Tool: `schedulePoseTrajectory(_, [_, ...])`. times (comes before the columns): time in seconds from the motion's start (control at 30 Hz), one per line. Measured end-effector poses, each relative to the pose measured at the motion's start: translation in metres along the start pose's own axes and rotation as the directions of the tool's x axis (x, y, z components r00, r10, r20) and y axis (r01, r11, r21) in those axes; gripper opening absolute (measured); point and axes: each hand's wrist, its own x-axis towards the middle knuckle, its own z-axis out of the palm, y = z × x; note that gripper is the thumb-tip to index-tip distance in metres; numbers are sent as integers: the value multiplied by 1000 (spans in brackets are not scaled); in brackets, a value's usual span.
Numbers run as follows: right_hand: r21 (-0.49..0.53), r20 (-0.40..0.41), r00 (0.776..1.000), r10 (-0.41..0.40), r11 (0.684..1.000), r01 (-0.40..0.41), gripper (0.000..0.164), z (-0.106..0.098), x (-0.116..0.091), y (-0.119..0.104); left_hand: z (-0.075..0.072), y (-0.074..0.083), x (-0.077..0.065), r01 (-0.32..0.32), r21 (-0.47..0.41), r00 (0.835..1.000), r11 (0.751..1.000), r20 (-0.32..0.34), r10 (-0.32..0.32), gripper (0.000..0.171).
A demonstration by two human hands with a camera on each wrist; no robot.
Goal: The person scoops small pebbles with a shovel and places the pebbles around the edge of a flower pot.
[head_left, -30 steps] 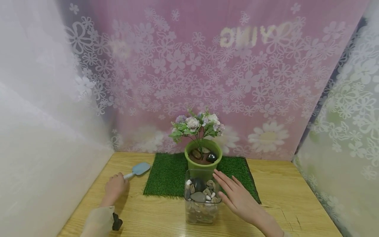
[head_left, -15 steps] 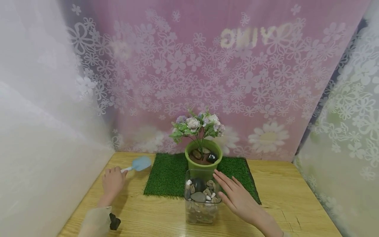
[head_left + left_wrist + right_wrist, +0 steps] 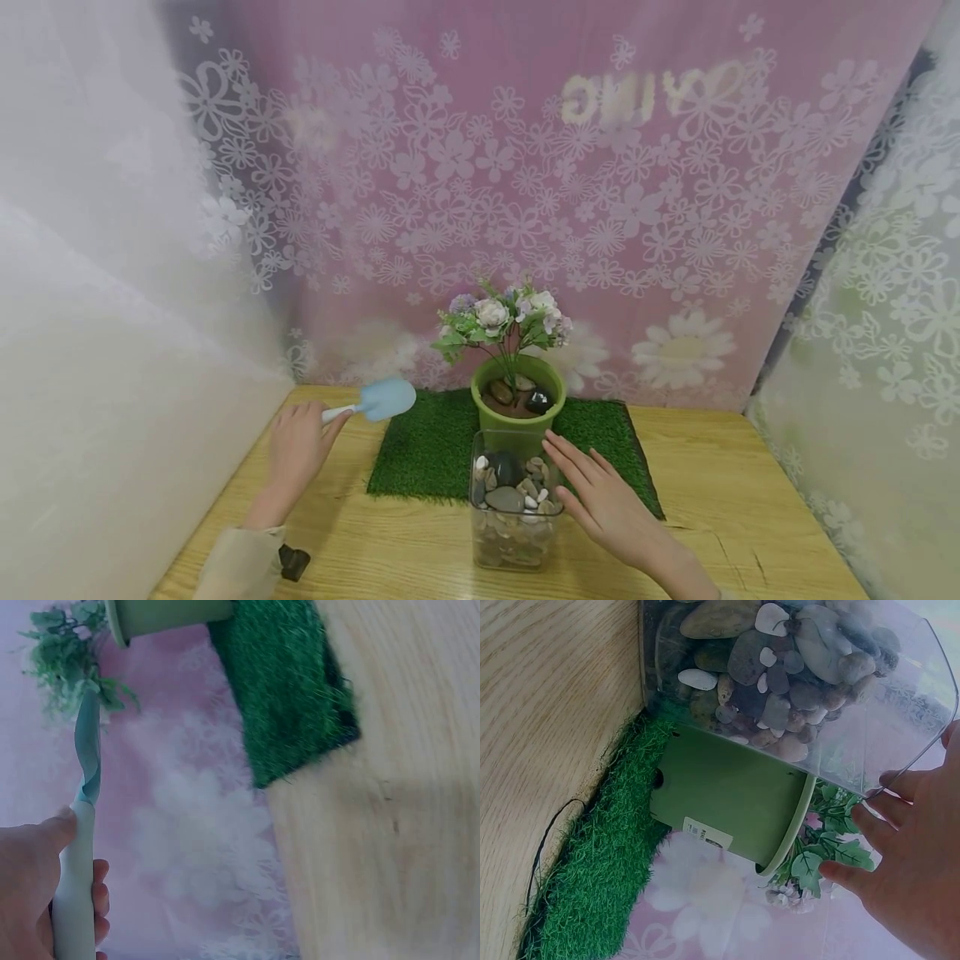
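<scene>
My left hand (image 3: pixel 298 446) grips the white handle of a small garden trowel (image 3: pixel 387 398), its light blue blade raised over the left edge of the grass mat. In the left wrist view the fingers wrap round the handle (image 3: pixel 75 877), thumb along it. A clear container (image 3: pixel 517 537) full of pebbles (image 3: pixel 772 682) stands in front of a green flowerpot (image 3: pixel 556 408). With fairly straight fingers, my right hand (image 3: pixel 611 508) touches the container's right rim. Inside the pot are flowers (image 3: pixel 492 314), brown soil and several stones, one of them black and shiny (image 3: pixel 539 402).
A green artificial grass mat (image 3: pixel 420 454) lies under the pot on the wooden table (image 3: pixel 720 475). Behind hangs a pink flowered curtain (image 3: pixel 480 192), with pale sheets on the left (image 3: pixel 135 333) and right (image 3: pixel 885 358).
My left hand has lifted the trowel from near the table and moved it up and right, so the blade now reaches over the mat. My right hand stays at the container.
</scene>
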Motion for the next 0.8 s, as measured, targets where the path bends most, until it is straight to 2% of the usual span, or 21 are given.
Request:
schedulePoseTrajectory(0.07, [3,1,1000,3,1000,-3,64,0,0,0,-6,8,3,-20,5,1000,1000,-7,20,45])
schedulePoseTrajectory(0.27, [5,-2,1000,6,1000,-6,64,1,1,0,-19,32,11,-108,8,990,994,-88,108,40])
schedulePoseTrajectory(0.5, [7,-6,1000,4,1000,-4,65,1,2,0,-37,59,17,-172,-20,981,985,-95,169,46])
schedulePoseTrajectory(0.57, [2,-6,1000,1,1000,-1,65,1,1,0,-40,65,18,-203,-29,973,979,-118,199,52])
schedulePoseTrajectory(0.7, [-6,-9,1000,-5,1000,5,65,2,0,1,-46,77,21,-283,-63,945,957,-185,268,69])
schedulePoseTrajectory(0.8, [-6,-16,1000,-8,1000,7,66,3,0,2,-50,85,23,-335,-105,927,936,-212,308,65])
